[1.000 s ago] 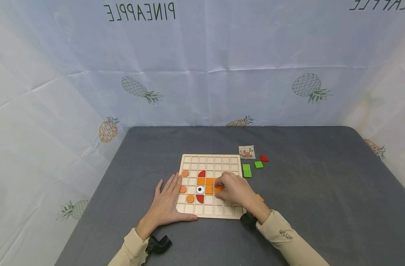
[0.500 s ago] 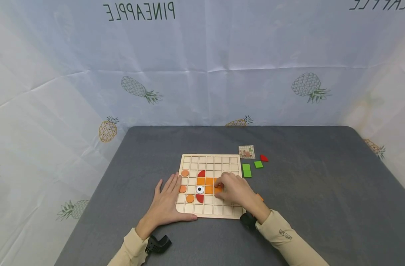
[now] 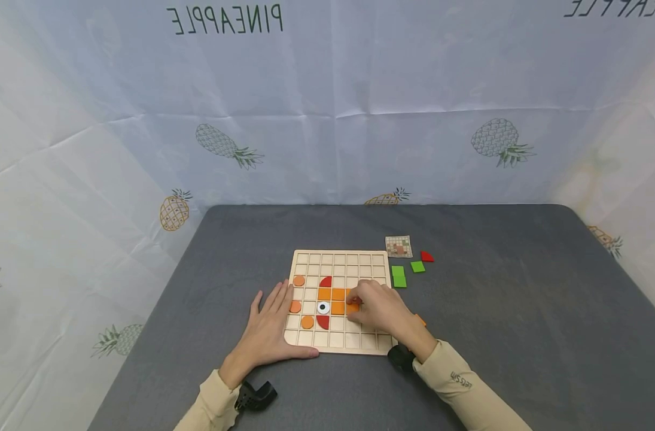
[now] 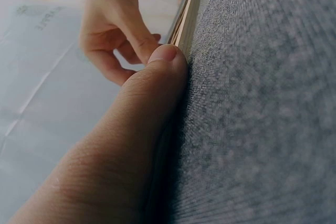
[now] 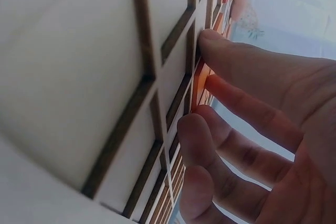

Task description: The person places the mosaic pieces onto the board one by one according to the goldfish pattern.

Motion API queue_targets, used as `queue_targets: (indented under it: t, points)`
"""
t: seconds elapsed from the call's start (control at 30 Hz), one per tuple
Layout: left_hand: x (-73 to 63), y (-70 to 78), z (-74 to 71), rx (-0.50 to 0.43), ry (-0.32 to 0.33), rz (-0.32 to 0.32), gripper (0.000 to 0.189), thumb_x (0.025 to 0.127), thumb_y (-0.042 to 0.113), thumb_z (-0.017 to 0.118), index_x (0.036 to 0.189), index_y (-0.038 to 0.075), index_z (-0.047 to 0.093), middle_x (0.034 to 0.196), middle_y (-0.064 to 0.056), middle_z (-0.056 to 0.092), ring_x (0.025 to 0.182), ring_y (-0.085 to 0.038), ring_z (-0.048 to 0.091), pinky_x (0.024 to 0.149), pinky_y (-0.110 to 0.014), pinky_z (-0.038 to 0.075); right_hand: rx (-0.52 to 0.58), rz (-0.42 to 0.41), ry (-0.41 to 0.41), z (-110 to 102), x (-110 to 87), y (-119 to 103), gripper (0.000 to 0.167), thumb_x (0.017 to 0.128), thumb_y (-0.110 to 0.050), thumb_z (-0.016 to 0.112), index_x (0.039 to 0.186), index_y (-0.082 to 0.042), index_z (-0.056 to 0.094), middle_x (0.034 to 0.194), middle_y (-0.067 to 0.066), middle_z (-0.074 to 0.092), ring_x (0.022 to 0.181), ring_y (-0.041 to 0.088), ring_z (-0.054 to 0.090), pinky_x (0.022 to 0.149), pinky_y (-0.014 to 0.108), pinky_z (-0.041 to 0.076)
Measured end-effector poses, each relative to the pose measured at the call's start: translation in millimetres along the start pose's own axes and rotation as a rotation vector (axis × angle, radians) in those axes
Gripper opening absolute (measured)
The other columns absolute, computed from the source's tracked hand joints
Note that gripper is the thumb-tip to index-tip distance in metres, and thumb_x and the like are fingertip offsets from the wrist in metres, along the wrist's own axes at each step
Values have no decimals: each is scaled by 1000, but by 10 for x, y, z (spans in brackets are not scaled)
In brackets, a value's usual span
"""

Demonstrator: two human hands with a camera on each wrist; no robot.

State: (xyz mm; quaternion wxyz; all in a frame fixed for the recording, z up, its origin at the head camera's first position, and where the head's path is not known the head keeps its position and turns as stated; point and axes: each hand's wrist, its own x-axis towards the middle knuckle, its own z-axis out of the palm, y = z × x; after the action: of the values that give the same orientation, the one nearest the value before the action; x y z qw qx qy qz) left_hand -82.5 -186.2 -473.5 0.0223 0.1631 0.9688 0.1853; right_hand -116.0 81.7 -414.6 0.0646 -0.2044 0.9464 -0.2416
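A pale wooden grid board (image 3: 338, 341) lies on the table. My left hand (image 3: 270, 332) rests with straight fingers along its left side, and the thumb (image 4: 165, 59) lies against the front edge. Over the right half of the board, my right hand (image 3: 383, 308) bends its fingers and pinches an orange square tile (image 5: 200, 80), which sits in or at a grid cell. Several more orange squares (image 3: 324, 294) fill cells beside it. A white eye disc (image 3: 323, 307), red quarter-circle pieces (image 3: 323, 322) and orange discs (image 3: 307, 322) sit in other cells. The right hand hides some cells.
Beyond the board's right side lie a small pattern card (image 3: 399, 246), green squares (image 3: 399, 276) and a red quarter-circle (image 3: 426, 256). An orange piece (image 3: 421, 319) partly shows behind the right wrist. A pineapple-print curtain (image 3: 332, 155) hangs behind the grey table (image 3: 494, 287).
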Motion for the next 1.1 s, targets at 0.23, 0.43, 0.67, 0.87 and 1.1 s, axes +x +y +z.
queue_targets:
  t: [0.23,0.43,0.67,0.87,1.1]
  points:
    - [-2,-10,4,6,7,3,144,67,82,80,170,-4,26,179,-23,27,167,-43,27,128,-76,16,16,3,8,2,-4,18,17,82,-10,94,98,-10,87,91,2,74,81,13,62,68,33,54]
    - [-6,-26,9,14,11,6,144,67,83,80,170,-4,26,179,-23,27,167,-43,28,128,-76,16,30,23,-2,-39,-25,51,19,84,-14,93,101,-12,86,96,2,76,87,14,64,74,36,56]
    - [-9,-26,20,0,3,1,144,68,82,80,171,-2,25,180,-22,26,168,-42,27,128,-75,15,43,26,-3,-194,-145,192,26,88,-17,91,111,-8,85,106,7,77,89,17,69,67,30,54]
    - [-5,-29,22,-2,11,10,144,68,81,81,171,-3,25,180,-23,26,168,-42,27,128,-76,15,41,54,10,-331,-248,376,33,89,-18,90,118,-5,83,112,12,79,82,18,67,64,31,53]
    - [2,-33,27,-1,13,15,144,68,82,81,171,-3,24,180,-23,26,168,-42,27,128,-75,15,17,85,26,-422,-353,575,35,88,-21,91,117,-4,83,109,10,78,95,25,74,75,42,62]
